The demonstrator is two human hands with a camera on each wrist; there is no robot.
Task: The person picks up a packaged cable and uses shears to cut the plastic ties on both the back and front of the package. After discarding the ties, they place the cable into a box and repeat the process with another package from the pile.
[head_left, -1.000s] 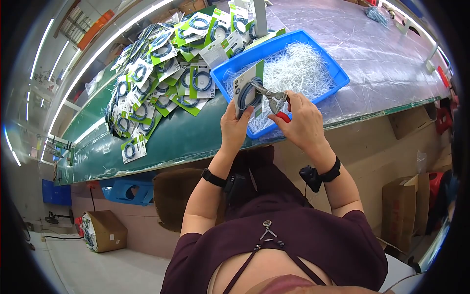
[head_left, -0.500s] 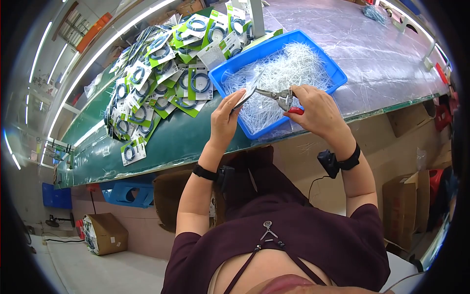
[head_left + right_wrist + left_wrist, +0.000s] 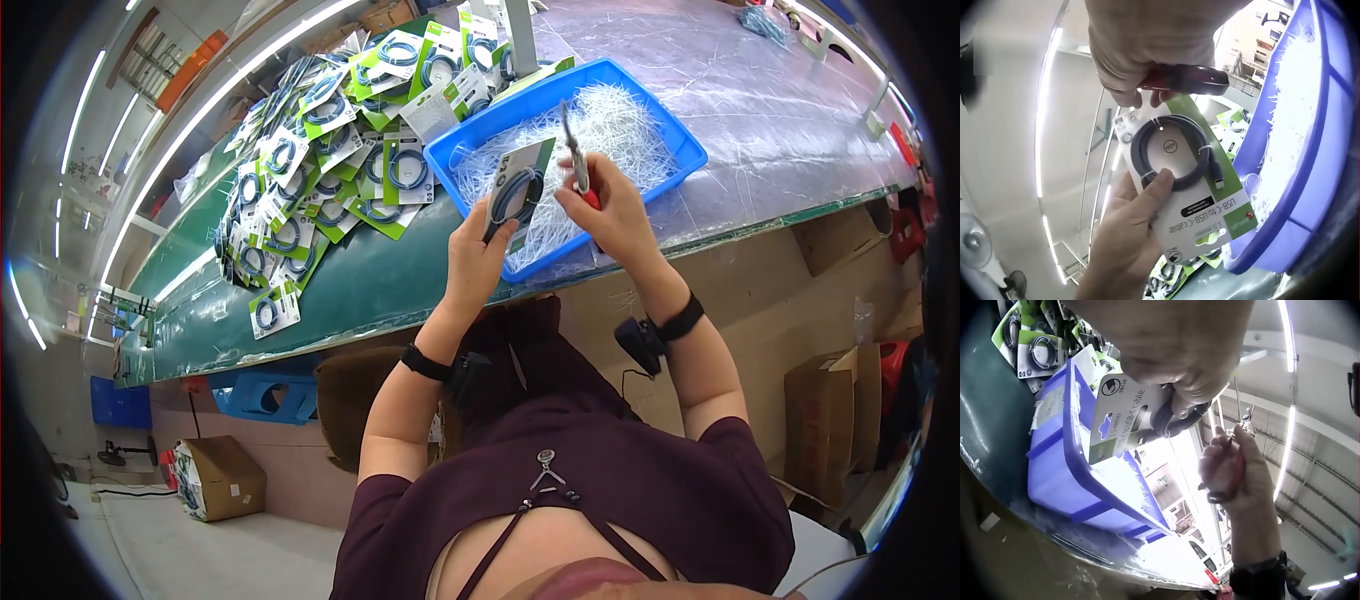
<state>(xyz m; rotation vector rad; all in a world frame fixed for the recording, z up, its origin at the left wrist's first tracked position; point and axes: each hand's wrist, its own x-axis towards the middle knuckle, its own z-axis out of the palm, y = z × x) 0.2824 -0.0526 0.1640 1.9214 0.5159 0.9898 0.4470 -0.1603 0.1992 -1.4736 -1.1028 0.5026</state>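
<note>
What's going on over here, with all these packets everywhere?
Someone is handling packaged USB-C cables. The left hand holds one carded cable; the right hand holds red-handled cutters beside it. White ties bind the coil. Beneath is a blue tray of thin white strips, with a large pile of similar cards nearby.

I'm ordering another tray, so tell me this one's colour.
The tray is bright blue; the head view shows it best.

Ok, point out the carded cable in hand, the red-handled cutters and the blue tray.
Carded cable (image 3: 1170, 147): right wrist view, on the card's face inside the coil.
Red-handled cutters (image 3: 592, 199): head view, on the red handle.
Blue tray (image 3: 1054, 478): left wrist view, on its outer wall.
</note>
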